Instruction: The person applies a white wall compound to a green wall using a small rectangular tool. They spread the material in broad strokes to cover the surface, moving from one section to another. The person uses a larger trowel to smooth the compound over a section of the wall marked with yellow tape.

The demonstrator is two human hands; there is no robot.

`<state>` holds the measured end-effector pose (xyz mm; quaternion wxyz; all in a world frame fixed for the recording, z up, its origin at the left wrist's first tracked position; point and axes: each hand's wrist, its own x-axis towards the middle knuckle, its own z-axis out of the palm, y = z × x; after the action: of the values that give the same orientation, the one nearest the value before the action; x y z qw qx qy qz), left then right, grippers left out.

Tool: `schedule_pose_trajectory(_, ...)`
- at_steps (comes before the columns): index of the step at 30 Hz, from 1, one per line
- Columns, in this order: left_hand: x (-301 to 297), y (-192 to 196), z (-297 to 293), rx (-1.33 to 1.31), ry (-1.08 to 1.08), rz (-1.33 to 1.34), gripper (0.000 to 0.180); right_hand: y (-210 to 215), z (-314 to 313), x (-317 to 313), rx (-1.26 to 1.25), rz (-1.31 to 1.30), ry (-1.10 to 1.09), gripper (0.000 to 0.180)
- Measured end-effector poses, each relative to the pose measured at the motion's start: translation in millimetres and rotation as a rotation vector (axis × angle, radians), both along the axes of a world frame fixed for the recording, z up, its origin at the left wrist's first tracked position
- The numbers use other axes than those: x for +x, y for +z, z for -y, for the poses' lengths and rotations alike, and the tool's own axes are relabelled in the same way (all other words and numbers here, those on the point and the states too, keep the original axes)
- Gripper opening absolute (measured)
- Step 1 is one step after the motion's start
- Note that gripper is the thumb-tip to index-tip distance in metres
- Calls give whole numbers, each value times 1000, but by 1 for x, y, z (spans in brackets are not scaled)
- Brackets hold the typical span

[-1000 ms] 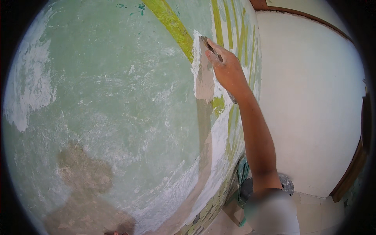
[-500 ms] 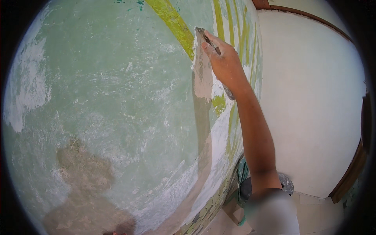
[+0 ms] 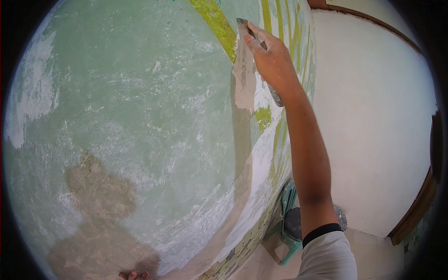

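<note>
My right hand (image 3: 272, 57) is closed round the handle of a putty knife (image 3: 275, 95), high on the wall to the right. The blade lies at the wall, beside the lower end of a yellow-green stripe (image 3: 219, 30), its edge seen nearly side-on. White filler smears the fingers. Beneath the knife, the painted wall (image 3: 154, 102) carries a band of white filler (image 3: 261, 149), partly under the arm's shadow. Only a few fingertips of my left hand (image 3: 134, 275) show at the bottom edge; the rest is cut off, along with anything it may hold.
On the right stands a plain white wall or panel (image 3: 368, 116) with brown trim. Below my right arm are a green plastic chair (image 3: 290, 245) and a dark round container (image 3: 293, 223) on the tiled floor (image 3: 368, 249). A mosaic-like strip (image 3: 247, 245) runs along the wall's foot.
My right hand and the putty knife have moved slightly up and to the right along the wall. More of the chair and of my left fingertips shows now.
</note>
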<state>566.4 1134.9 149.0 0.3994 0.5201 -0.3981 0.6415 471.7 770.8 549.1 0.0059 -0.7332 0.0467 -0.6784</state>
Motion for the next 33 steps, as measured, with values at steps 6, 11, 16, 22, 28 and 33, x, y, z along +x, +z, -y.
schedule_pose_trajectory(6,0,-5,-2,-13,-29,-65,16,-24,-8,-6,91,-39,104,46)
schedule_pose_trajectory(11,-1,-13,-6,45,9,-107,15,-18,17,10,-199,75,-8,45)
schedule_pose_trajectory(16,15,-18,-4,-23,-64,3,13,-8,-4,-9,153,-2,113,47)
schedule_pose_trajectory(22,-10,-17,28,-530,-168,-379,13,-119,-7,-50,444,217,590,58)
schedule_pose_trajectory(28,-2,3,3,22,-45,-29,15,-399,22,-93,1371,-11,615,27)
schedule_pose_trajectory(33,3,1,3,56,18,-33,14,-534,15,-147,1677,-511,363,20)
